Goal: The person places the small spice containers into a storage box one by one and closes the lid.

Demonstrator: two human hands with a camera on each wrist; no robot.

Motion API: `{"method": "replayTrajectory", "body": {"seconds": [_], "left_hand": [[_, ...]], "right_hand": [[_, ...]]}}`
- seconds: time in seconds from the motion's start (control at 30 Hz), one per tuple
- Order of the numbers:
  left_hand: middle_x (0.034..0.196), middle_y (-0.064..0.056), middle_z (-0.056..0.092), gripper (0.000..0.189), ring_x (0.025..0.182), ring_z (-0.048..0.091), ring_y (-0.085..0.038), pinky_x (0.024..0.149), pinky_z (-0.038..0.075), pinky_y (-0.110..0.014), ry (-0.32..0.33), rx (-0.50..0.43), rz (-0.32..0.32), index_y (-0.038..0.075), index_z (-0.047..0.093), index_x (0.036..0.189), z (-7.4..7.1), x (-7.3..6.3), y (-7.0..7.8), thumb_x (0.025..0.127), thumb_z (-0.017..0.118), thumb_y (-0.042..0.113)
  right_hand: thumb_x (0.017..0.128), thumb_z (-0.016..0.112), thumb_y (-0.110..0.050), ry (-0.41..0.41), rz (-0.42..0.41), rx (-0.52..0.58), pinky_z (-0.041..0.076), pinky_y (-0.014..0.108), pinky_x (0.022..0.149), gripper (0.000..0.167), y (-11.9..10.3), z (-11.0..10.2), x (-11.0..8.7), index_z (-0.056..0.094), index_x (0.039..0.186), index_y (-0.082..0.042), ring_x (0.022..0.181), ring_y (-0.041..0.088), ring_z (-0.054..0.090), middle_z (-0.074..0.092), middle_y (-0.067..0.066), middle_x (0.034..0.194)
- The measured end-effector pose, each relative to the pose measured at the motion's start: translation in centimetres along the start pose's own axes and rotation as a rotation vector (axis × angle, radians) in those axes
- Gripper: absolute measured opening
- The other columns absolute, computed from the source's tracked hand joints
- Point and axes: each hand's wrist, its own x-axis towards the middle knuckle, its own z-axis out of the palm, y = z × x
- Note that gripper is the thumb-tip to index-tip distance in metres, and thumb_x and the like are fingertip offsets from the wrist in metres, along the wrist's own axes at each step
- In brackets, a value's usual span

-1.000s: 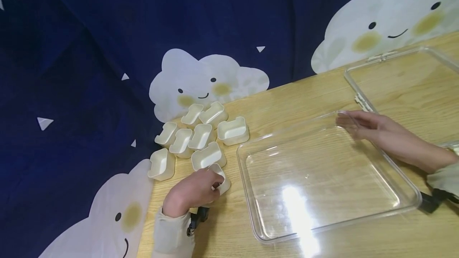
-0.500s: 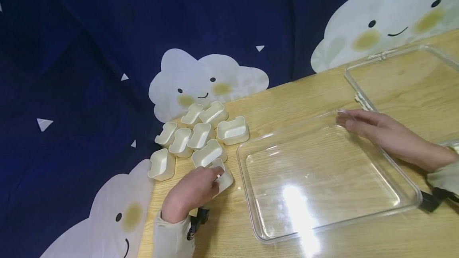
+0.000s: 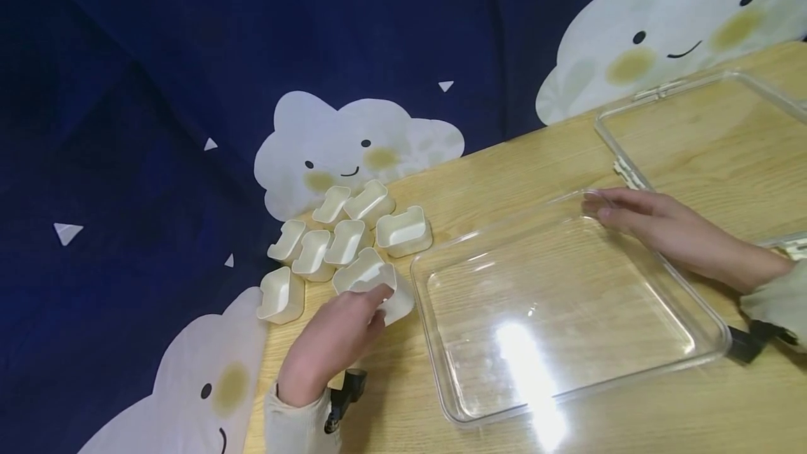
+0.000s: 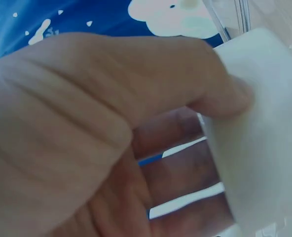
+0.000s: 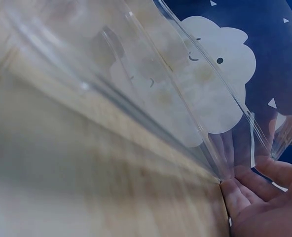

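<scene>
My left hand (image 3: 330, 342) pinches a small cream plastic bin (image 3: 398, 300), lifted and tilted beside the clear box's left edge. In the left wrist view the thumb (image 4: 230, 98) presses the bin's pale outer face (image 4: 264, 133), with the other fingers behind it. Several matching cream bins (image 3: 349, 242) stand in a cluster beyond it, with notched rims. A wide, shallow clear plastic box (image 3: 492, 342) lies in front of me. My right hand (image 3: 668, 226) grips its far right corner; in the right wrist view the fingers (image 5: 264, 185) meet the clear wall there.
A clear framed lid (image 3: 608, 125) with white latches (image 3: 627, 174) lies at the back right of the wooden table (image 3: 504, 167). A dark blue curtain (image 3: 157, 54) with smiling clouds hangs along the table's back and left edges.
My left hand has lifted the cream bin up and slightly right, tilting it. The right hand stays at the box's corner. The head view has shifted slightly.
</scene>
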Motion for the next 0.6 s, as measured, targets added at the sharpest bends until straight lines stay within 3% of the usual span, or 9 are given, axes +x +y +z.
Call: {"method": "replayTrajectory", "body": {"seconds": [0.17,0.4,0.6], "left_hand": [[0.062,0.011,0.037,0.019,0.056,0.039,-0.007,0.052,0.033,-0.022,0.046,0.010,0.005,0.019,0.057,0.094,-0.2,0.0,0.0,0.092,0.063,0.002],[0.062,0.011,0.036,0.020,0.056,0.038,-0.008,0.051,0.032,-0.022,0.083,0.045,0.023,0.019,0.058,0.094,-0.9,0.2,0.1,0.090,0.062,0.000],[0.062,0.010,0.035,0.021,0.056,0.036,-0.008,0.050,0.030,-0.022,0.123,0.094,0.079,0.019,0.061,0.096,-1.8,1.0,0.7,0.092,0.059,-0.001]], "right_hand": [[0.108,0.047,-0.048,-0.004,0.010,-0.001,0.036,0.000,0.091,0.053,0.0,0.1,0.0,0.042,0.157,-0.027,0.117,-0.028,0.047,0.054,-0.003,0.157],[0.108,0.048,-0.046,0.001,0.001,0.018,0.037,0.000,0.090,0.053,0.1,0.0,0.0,0.042,0.157,-0.026,0.117,-0.028,0.048,0.057,-0.018,0.151],[0.108,0.048,-0.046,0.005,-0.005,0.021,0.037,0.000,0.090,0.054,0.2,0.1,0.1,0.042,0.157,-0.025,0.116,-0.028,0.048,0.057,-0.022,0.147]]}}
